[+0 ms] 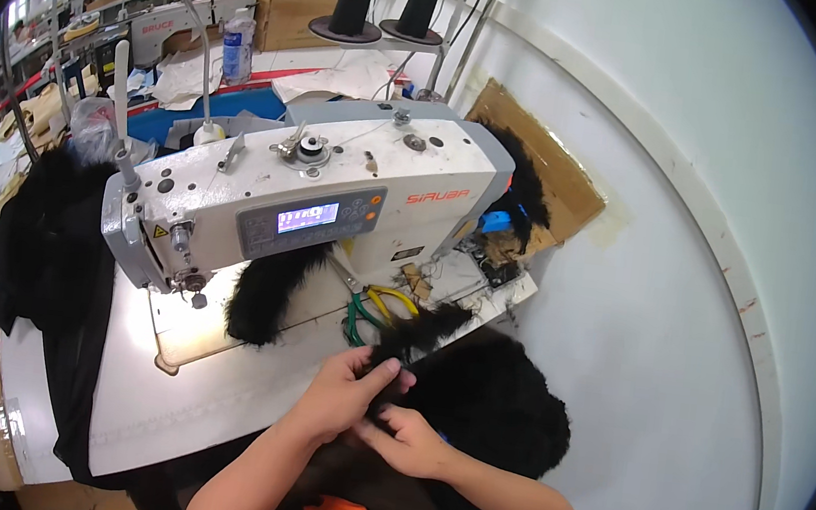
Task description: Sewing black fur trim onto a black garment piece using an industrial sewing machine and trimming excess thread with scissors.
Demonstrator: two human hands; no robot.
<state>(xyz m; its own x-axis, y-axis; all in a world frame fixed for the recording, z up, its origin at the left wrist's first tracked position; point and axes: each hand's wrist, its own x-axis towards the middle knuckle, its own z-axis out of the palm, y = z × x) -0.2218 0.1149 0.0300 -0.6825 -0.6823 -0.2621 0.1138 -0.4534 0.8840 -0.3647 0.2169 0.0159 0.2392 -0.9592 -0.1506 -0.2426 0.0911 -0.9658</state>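
My left hand (pixel 347 389) is closed on a thin black fur strip (pixel 424 332), thumb on top, at the front right of the table. Just below it, my right hand (pixel 407 441) grips the strip's lower part, fingertips partly hidden in the fur. A larger black fur piece (pixel 491 406) lies behind my hands to the right. Beyond them stands a white sewing machine (pixel 326 175) with its light on, another fur piece (pixel 267 299) beside its needle area, and scissors with green handles (pixel 359 318) and a yellow-handled tool (pixel 392 306) on the bed.
Black fabric (pixel 51 255) drapes over the table's left side. Behind the machine are thread cones (pixel 350 15), a bottle (pixel 238 49) and a cardboard box (pixel 294 15). A cardboard sheet (pixel 552 181) leans against the white wall, which runs along the right.
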